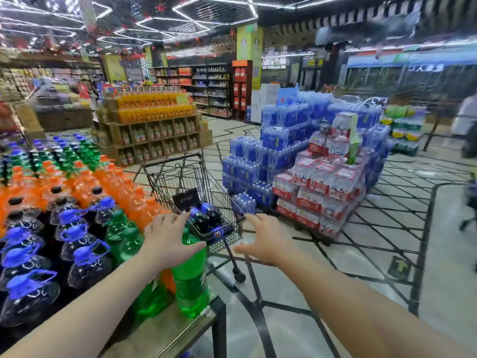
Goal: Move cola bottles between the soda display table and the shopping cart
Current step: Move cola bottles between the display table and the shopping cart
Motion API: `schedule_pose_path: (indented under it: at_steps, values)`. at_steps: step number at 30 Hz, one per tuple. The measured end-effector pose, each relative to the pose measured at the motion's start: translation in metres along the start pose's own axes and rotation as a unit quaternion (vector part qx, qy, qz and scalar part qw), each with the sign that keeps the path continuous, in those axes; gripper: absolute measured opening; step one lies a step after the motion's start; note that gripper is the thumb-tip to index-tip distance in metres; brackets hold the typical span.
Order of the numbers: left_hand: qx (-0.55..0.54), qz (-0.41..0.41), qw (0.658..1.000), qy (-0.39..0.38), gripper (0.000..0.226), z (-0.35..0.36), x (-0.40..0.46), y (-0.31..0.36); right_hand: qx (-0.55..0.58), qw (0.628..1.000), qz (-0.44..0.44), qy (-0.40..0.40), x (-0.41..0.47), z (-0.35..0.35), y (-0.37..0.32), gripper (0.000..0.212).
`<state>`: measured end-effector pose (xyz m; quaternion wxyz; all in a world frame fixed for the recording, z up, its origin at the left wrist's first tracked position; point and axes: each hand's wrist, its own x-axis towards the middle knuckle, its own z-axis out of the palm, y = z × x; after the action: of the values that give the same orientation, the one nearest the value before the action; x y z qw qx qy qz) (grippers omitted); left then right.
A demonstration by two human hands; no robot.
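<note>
Both the left hand (167, 240) and right hand (263, 240) are reaching, fingers spread and empty, toward the cola bottles (206, 215) lying in the cart (165, 177); they look heavy, slick and round, best gripped around the body.

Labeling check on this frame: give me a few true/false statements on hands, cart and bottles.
1. Both hands are empty. True: left hand and right hand are open, holding nothing.
2. The cart is empty. False: cola bottles lie in it.
3. A green bottle stands at the table corner. True.
4. The cart stands left of the table. False: it stands beyond the table's corner, to the right of the bottles.
5. The right hand grips the cart. False: it hovers open, apparently short of it.
</note>
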<state>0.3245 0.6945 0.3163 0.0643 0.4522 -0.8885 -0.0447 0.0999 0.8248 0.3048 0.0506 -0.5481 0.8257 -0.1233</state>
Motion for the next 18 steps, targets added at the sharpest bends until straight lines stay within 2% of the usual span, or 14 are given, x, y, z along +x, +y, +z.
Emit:
schedule_pose_path:
  at_steps: [7,18]
  values:
    - [0.006,-0.001,1.0,-0.025,0.099,0.021,0.108,0.017,-0.027,0.999,0.021,-0.027,0.099,0.0,0.044,0.105]
    - [0.016,-0.037,0.996,-0.076,0.098,0.05,0.295,0.015,-0.008,0.998,0.017,-0.066,0.277,0.018,0.093,0.106]
